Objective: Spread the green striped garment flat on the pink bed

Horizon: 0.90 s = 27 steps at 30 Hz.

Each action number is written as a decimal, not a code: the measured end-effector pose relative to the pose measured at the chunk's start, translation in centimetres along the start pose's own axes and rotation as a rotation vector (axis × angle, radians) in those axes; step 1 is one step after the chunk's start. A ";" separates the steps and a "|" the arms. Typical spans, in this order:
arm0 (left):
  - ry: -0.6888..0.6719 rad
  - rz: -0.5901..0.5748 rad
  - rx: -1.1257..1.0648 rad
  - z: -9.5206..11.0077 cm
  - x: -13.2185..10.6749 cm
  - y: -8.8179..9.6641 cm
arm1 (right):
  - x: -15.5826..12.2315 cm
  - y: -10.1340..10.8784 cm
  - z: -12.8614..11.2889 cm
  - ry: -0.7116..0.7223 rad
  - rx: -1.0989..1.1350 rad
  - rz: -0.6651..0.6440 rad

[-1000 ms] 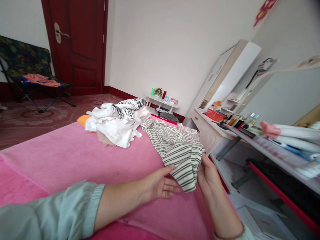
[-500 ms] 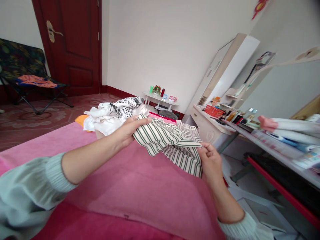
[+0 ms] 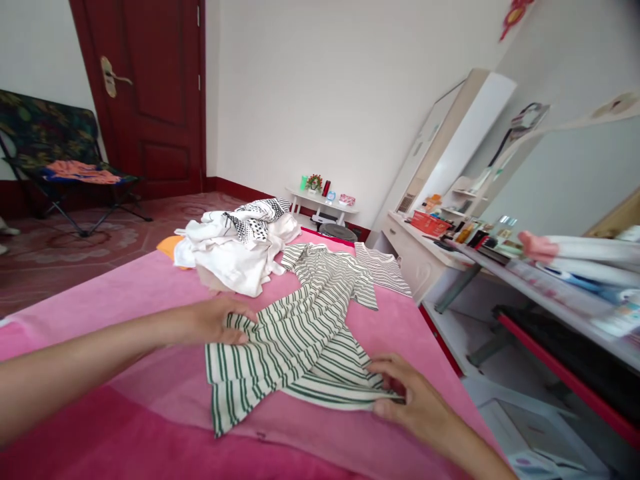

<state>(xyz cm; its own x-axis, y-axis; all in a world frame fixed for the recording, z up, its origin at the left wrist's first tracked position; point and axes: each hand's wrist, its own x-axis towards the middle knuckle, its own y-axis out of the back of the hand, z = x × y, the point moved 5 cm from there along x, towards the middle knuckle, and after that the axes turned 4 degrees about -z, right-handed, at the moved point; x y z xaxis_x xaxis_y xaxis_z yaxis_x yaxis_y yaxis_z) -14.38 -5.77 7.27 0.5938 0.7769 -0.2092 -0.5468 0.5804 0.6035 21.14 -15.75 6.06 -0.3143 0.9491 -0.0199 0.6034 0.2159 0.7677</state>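
Observation:
A green-and-white striped T-shirt [image 3: 310, 327] lies spread on the pink bedspread [image 3: 120, 293], its sleeves and neck at the far end and its hem towards me. Creases run across its lower half. My left hand [image 3: 213, 323] grips the left side a little above the hem, with thumb and fingers closed on the cloth. At the right hem corner, my right hand [image 3: 407, 393] pinches the edge between thumb and fingers. Behind the shirt's right sleeve lies another striped top [image 3: 383, 267], flat on the bed.
A heap of white clothes [image 3: 230, 253] with a black-patterned piece sits at the bed's far left, an orange cloth [image 3: 169, 247] beside it. A dressing table [image 3: 415, 250] and a cluttered glass-topped desk [image 3: 540, 293] stand along the right. A folding chair [image 3: 75, 167] is by the door.
The striped T-shirt has come down from the air and now lies lengthwise on the bed. Both hands have moved down and towards me, still at its lower end.

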 end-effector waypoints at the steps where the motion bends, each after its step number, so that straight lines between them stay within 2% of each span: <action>1: -0.005 -0.054 -0.032 0.1 -0.2 -0.5 | 0.3 0.4 0.3 0.007 0.042 0.033; 3: -0.068 -0.106 -0.094 1.4 -0.4 -1.2 | 1.3 1.2 0.3 0.008 0.079 0.109; 6: -0.286 0.002 -0.158 5.8 -0.3 -2.0 | 3.0 1.2 -1.7 0.009 0.150 0.198; 8: -0.430 0.052 -0.242 9.0 -0.2 -3.4 | 4.2 0.0 -3.8 0.002 0.343 0.182; 10: -0.504 -0.015 -0.367 11.5 0.2 -5.7 | 5.2 -1.7 -6.1 -0.025 0.614 0.113; 12: -0.518 -0.112 -0.475 12.8 0.7 -7.8 | 5.7 -2.9 -7.9 -0.062 0.826 0.056; 14: -0.514 -0.139 -0.568 13.0 1.3 -8.8 | 5.7 -2.8 -8.5 -0.088 0.942 0.059; 16: -0.503 -0.003 -0.605 11.9 2.0 -8.3 | 5.4 -1.4 -7.6 -0.120 1.030 0.137; 18: -0.464 0.192 -0.512 10.2 2.6 -7.2 | 4.8 1.1 -5.6 -0.144 1.117 0.316; 20: -0.433 0.266 -0.305 8.6 3.2 -7.0 | 4.0 3.9 -3.5 -0.143 1.179 0.511; 22: -0.439 0.215 -0.107 7.5 4.0 -7.8 | 3.4 6.0 -2.1 -0.141 1.206 0.622; 24: -0.458 0.165 0.025 7.0 4.9 -9.0 | 3.0 7.2 -1.3 -0.164 1.210 0.658; 27: -0.502 0.104 0.149 7.9 6.0 -11.0 | 2.7 8.0 -1.0 -0.175 1.211 0.697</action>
<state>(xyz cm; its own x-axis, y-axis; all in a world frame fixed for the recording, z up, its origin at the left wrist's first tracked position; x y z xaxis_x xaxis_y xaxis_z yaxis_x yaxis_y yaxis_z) -0.13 -9.39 5.41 0.7705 0.5948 0.2292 -0.5494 0.4373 0.7120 24.37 -11.70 12.76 0.3461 0.9381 -0.0164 0.8713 -0.3279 -0.3651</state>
